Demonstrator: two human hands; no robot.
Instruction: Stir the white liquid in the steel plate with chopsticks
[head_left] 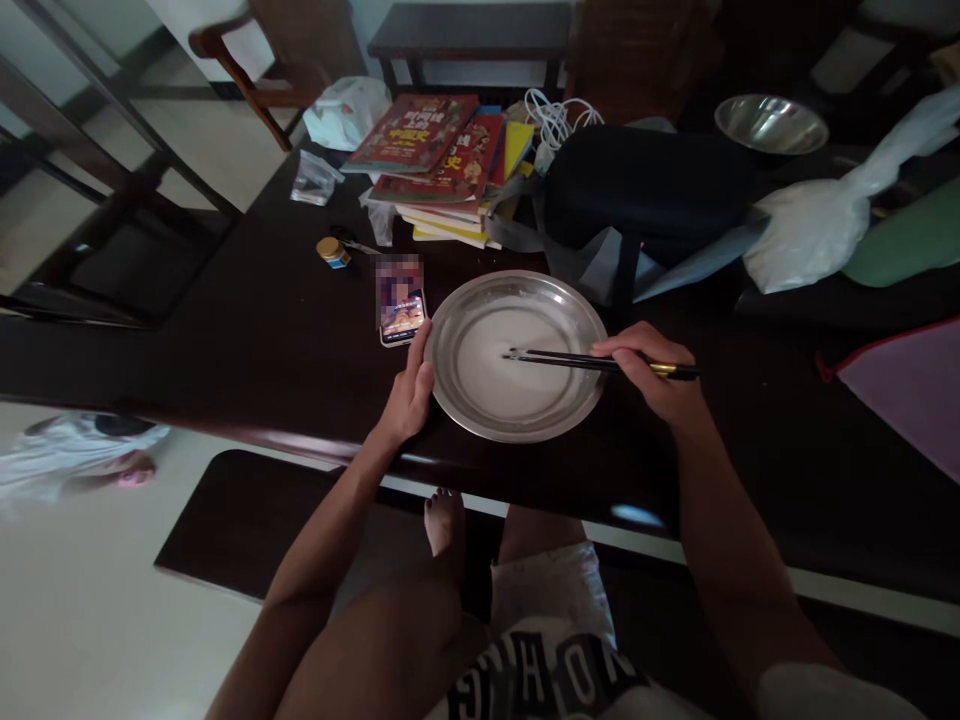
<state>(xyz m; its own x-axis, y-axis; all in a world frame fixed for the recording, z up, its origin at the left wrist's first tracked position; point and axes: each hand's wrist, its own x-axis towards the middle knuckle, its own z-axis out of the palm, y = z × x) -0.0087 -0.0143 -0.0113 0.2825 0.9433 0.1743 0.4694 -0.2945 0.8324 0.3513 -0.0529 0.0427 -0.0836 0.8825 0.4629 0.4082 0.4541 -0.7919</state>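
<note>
Person: at the bottom of the frame sit the bare knees and a printed shirt; both forearms reach up from there to the dark wooden table.
Left hand: the left hand lies just below the centre, its fingers loosely curved and pressed against the left rim of the round shiny steel plate. It clamps nothing; it seems to steady the plate so that it does not slide.
Right hand: the right hand, right of centre, pinches the pair of thin black chopsticks with gold ends between thumb and fingers, close to the gold end.
Chopsticks: they lie almost level and point to the left, the tips together over the middle of the plate. I cannot tell if the tips touch the bottom.
Plate: it stands in the centre of the frame, near the front edge of the table. The bottom looks pale, maybe with a thin whitish layer.
Phone: a smartphone with lit screen lies just beside the left rim, probably so it can be read.
Small jar: a little jar with yellow lid stands further up and left.
Far side: a stack of colourful books at upper centre, a dark bag beside it, a steel bowl and a white plastic bag at upper right.
</note>
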